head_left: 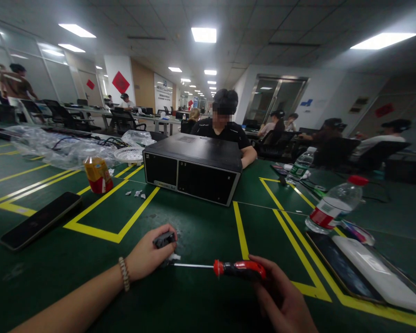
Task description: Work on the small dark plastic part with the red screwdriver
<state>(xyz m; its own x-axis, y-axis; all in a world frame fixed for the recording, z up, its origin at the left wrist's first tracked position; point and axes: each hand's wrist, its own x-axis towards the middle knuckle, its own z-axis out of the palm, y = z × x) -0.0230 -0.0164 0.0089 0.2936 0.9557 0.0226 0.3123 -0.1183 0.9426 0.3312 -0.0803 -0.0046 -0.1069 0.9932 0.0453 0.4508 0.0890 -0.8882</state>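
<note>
My left hand (150, 253), with a beaded bracelet at the wrist, is closed around a small dark grey block (164, 239) whose kind I cannot make out. Fingers and thumb of my right hand (284, 293) grip the handle end of a red and black screwdriver (241, 268). Its thin metal shaft lies level and points left, the tip ending close below my left hand, partly hidden. A small white scrap (175, 256) shows beside my left thumb. Beyond both hands a black computer case (197, 157) rests on its side on the green table (194, 222).
On the left are a phone (41, 219), an orange drink bottle (97, 173), paper bits, a white basket (129, 154) and plastic wrap (62, 148). Water bottles (336, 206), a tablet-like device (343, 268) and a white box (377, 268) are right. A person (225, 129) sits behind the case.
</note>
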